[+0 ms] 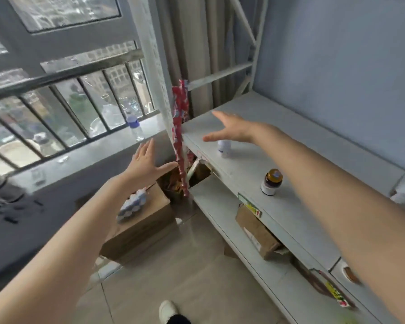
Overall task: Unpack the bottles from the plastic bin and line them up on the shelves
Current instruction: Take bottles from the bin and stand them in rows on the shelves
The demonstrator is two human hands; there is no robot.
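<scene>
Fingers splayed and holding nothing, my right hand [234, 130] hovers just above a small white plastic bottle [224, 148] upright on the pale grey metal shelf [241, 176]. My left hand [145, 163], also spread, hangs beside the shelf's end. A gold-capped brown bottle [272, 182] stands nearby. Bin unseen; next, I judge, fetch another.

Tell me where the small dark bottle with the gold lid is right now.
In the head view the dark bottle stands upright on the grey shelf, right of centre, nearer the camera than the white bottle by the right hand.
</scene>
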